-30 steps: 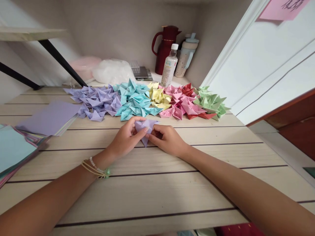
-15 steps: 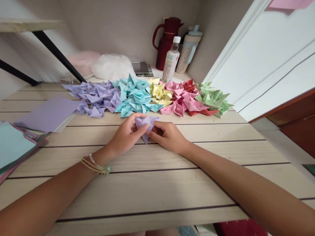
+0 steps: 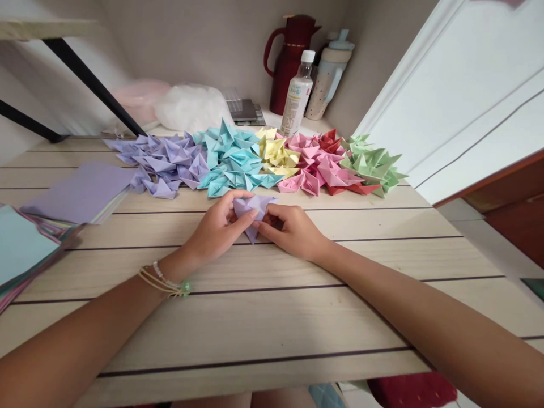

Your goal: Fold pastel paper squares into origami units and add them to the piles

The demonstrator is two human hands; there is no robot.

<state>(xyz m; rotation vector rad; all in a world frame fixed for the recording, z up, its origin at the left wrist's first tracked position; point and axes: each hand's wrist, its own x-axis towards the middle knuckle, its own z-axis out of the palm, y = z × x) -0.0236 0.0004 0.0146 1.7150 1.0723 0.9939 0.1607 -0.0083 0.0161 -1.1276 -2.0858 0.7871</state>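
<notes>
Between both hands, just above the table, is a piece of folded purple origami paper [image 3: 254,205] with one point hanging downward. My left hand [image 3: 225,221] grips its left side, thumb pressed across the front and fingers behind. My right hand [image 3: 289,226] pinches the lower right side between thumb and curled fingers; some fingertips are hidden. Beyond the hands lie heaped paper boats: purple ones [image 3: 170,158], blue ones [image 3: 233,156], yellow ones [image 3: 276,152], pink ones [image 3: 327,167] and green ones [image 3: 378,164], with a few red ones [image 3: 329,140].
Purple paper sheets [image 3: 80,190] and a stack topped with light blue paper [image 3: 23,243] lie at the left on the slatted table [image 3: 238,334]. Behind the boats stand a plastic bottle [image 3: 297,96], a red thermos jug [image 3: 289,62] and a tumbler [image 3: 327,82]. A white plastic bag [image 3: 193,107] sits back left.
The view has tilted slightly, so the scene sits a little higher. Both hands keep hold of the purple paper in nearly the same pose.
</notes>
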